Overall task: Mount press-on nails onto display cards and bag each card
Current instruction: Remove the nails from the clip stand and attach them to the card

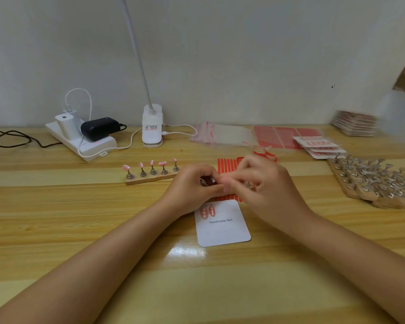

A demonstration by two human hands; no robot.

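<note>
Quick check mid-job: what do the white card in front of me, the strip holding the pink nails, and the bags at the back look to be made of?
The card looks like matte white paperboard: flat, rounded corners, printed text. The nail strip looks like bare light wood, its stands like shiny metal. The bags look like thin clear plastic film with red-printed edges, glossy and see-through.
</note>
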